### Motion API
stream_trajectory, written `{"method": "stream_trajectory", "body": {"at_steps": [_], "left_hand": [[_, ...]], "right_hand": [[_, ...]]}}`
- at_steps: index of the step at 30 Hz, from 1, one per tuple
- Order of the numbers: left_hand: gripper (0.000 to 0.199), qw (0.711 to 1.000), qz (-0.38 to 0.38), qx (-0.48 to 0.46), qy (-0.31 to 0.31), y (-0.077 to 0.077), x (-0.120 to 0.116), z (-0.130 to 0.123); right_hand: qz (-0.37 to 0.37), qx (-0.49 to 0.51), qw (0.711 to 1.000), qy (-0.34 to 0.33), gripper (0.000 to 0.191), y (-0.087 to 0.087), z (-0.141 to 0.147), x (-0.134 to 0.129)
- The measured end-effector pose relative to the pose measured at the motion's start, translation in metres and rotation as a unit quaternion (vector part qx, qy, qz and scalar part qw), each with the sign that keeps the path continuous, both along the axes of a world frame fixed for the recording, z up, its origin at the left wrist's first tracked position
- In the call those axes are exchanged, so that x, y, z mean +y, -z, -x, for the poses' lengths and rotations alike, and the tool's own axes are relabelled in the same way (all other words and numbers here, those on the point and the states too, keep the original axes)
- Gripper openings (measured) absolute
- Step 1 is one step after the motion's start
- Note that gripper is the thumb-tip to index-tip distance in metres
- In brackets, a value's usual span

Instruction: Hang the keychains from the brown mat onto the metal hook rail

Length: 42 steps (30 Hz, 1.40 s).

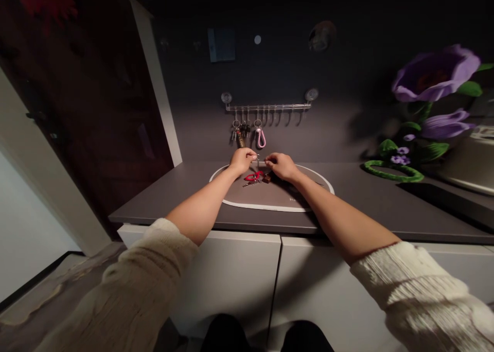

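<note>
Metal piece (257,157) is pinched by left hand (242,160); right hand (283,165) is curled, its hold cannot be told. Keys (250,184) lie on mat (266,197), around 6 o'clock from the hands' gap. Judged light, rigid, slippery; best taken by red loop (250,177).

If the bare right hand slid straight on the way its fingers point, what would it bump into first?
Probably the thin, shiny metal piece by the bare left hand, then that hand itself. Depth is unclear from this one view, so the right hand might pass slightly in front or behind.
</note>
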State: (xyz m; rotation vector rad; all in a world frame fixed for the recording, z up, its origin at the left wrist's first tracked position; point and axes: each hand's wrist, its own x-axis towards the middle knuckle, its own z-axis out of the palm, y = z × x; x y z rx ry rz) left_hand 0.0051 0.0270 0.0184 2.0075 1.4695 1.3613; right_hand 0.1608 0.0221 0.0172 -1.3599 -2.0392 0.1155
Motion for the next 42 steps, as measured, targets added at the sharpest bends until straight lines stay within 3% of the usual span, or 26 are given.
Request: {"method": "stream_trajectory", "body": {"at_steps": [7,13,21,36,42], "left_hand": [[0.006,0.979,0.065,-0.185,0.061,-0.002,-0.005,-0.006],[0.004,0.956,0.098,-0.261,0.088,-0.007,-0.013,-0.009],[0.006,0.951,0.099,-0.268,0.121,-0.006,-0.013,-0.011],[0.013,0.955,0.047,-0.25,0.15,-0.012,-0.022,-0.014],[0.013,0.964,0.011,-0.234,0.126,-0.011,-0.016,-0.013]], "right_hand": [[0.009,0.129,0.991,-0.04,0.016,-0.002,0.002,-0.003],[0.017,0.211,0.971,-0.111,0.014,0.002,0.002,0.005],[0.045,0.301,0.939,-0.157,0.017,0.001,0.002,0.004],[0.012,0.339,0.924,-0.176,0.023,-0.002,-0.002,0.003],[0.025,0.383,0.902,-0.201,0.028,-0.007,-0.001,0.002]]}}
